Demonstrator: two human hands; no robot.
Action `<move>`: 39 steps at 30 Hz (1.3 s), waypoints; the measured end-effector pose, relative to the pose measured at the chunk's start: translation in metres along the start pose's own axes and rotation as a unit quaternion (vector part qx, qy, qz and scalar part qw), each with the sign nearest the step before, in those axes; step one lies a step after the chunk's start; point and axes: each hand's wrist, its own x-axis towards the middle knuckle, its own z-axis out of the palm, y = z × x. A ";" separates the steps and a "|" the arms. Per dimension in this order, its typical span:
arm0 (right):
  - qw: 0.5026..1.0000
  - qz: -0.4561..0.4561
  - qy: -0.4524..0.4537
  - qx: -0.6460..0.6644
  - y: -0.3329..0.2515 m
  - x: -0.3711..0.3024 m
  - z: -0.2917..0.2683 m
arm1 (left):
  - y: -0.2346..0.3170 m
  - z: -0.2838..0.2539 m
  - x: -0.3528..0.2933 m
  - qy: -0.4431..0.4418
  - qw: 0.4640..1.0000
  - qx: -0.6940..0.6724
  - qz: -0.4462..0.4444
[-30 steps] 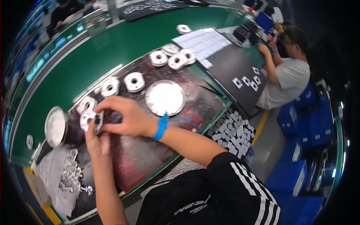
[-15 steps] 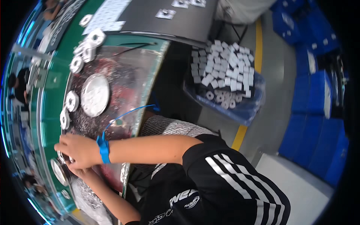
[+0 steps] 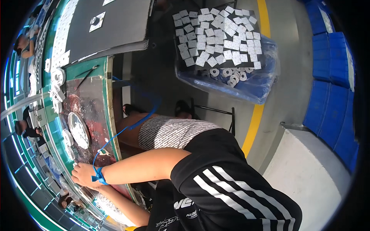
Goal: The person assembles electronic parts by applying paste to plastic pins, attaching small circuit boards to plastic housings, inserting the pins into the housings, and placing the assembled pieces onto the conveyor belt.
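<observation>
At the near end of the workbench my right hand [image 3: 84, 175] has its fingers curled in, with a small bit of something white at the fingertips. A blue wrist strap [image 3: 100, 175] with a coiled cord is on that wrist. My left forearm [image 3: 124, 206] reaches in below it, and the left hand is mostly hidden behind the right. Beyond my hands on the stained work mat [image 3: 94, 100] lies a round shallow dish [image 3: 79, 130] holding whitish material. White ring-shaped parts [image 3: 67, 138] sit along its far side, with more white rings [image 3: 58, 82] stacked farther up.
A thin black tool [image 3: 87, 75] lies near the mat's upper end, beside a dark board [image 3: 111, 29] bearing a square plate. Right of the bench, a blue plastic-lined bin [image 3: 246, 90] holds rings under many white square cards [image 3: 219, 36]. Blue crates [image 3: 331, 57] stand far right.
The view has swung, so the bench sits farther left and the bin higher. The white ring piece seen at my fingers earlier is now mostly hidden; my hands stay together.
</observation>
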 end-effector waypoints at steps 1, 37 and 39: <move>1.000 -0.011 0.003 -0.002 -0.001 0.002 -0.004 | 0.000 0.000 0.000 0.002 1.000 0.001 -0.003; 0.949 -0.039 -0.130 0.284 0.035 0.041 -0.056 | -0.015 0.018 -0.027 0.143 0.943 -0.189 0.235; 0.930 0.031 -0.178 0.320 0.018 0.048 -0.073 | -0.019 0.028 -0.019 0.212 0.941 -0.152 0.213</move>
